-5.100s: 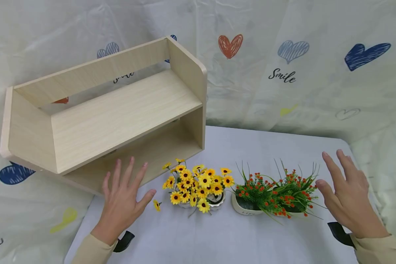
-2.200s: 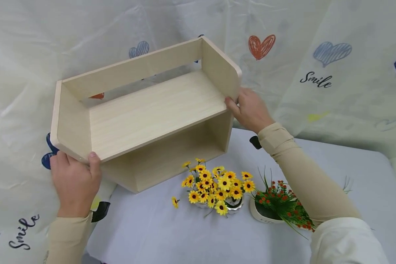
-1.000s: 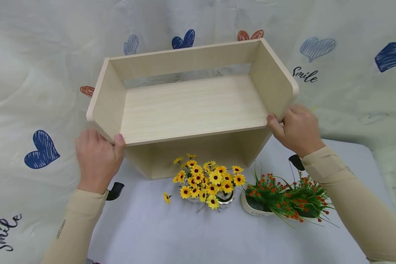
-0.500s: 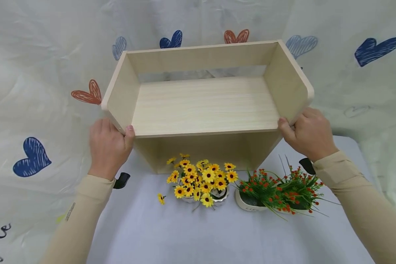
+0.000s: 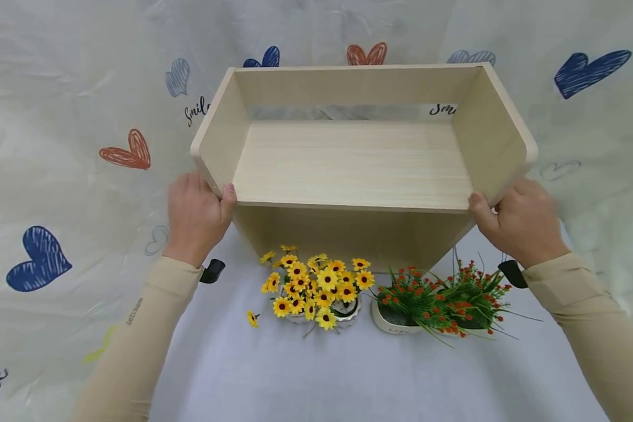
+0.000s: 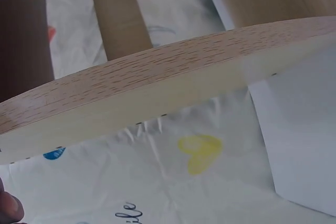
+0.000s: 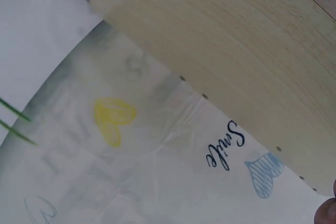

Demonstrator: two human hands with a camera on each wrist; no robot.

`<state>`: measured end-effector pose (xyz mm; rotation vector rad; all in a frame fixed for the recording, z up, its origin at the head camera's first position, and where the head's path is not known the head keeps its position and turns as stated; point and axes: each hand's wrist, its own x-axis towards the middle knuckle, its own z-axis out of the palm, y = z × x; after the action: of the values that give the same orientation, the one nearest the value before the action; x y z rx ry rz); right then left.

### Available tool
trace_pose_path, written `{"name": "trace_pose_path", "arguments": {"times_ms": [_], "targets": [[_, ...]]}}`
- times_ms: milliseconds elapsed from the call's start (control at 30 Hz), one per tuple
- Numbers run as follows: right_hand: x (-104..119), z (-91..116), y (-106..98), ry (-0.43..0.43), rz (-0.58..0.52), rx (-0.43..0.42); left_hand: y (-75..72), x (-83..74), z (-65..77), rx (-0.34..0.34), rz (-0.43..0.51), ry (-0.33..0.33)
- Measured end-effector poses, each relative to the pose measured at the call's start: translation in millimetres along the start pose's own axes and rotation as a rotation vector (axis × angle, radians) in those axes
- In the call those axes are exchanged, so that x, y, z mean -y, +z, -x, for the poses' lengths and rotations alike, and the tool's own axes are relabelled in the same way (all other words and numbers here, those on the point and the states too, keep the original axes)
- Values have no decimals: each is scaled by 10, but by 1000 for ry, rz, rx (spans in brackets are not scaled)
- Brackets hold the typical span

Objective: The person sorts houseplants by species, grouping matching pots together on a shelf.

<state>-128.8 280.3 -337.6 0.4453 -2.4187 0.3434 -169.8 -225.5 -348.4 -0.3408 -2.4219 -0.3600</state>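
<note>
A pale wooden two-tier shelf point(image 5: 353, 161) stands behind the flowers, roughly square to the head view. My left hand point(image 5: 196, 214) grips its left side panel, thumb at the front edge by the middle board. On the opposite side my right hand point(image 5: 524, 223) holds the right side panel the same way, thumb on the inside and fingers hidden behind. In the left wrist view, the edge of a side panel point(image 6: 173, 69) crosses the picture. The right wrist view shows the outer face of the other panel point(image 7: 231, 40), with a fingertip at the corner.
Yellow artificial sunflowers point(image 5: 324, 287) in pots stand before the shelf's lower opening. Right of them are white oval pots point(image 5: 398, 328) of green plants with red flowers point(image 5: 466, 302). A white-covered table point(image 5: 348, 375) lies underneath; a heart-printed cloth point(image 5: 84, 76) hangs behind.
My hands, open and apart from the shelf at first, took hold of its side panels. The shelf has moved right and turned from slanted to square behind the flowers.
</note>
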Motion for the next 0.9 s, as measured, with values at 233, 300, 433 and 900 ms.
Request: {"name": "trace_pose_path", "arguments": {"times_ms": [233,300,433,900], "targets": [[-95,100,-96,42,27,-5,76,-118,-93,53,0,1],[-119,131,-124,73,29,1,95,-152,-114,62,5,9],[-158,186,-177,110,26,-5,133,-217,-156,60,12,44],[-261,261,-306,162,54,32,248,-374,-240,67,14,78]]}}
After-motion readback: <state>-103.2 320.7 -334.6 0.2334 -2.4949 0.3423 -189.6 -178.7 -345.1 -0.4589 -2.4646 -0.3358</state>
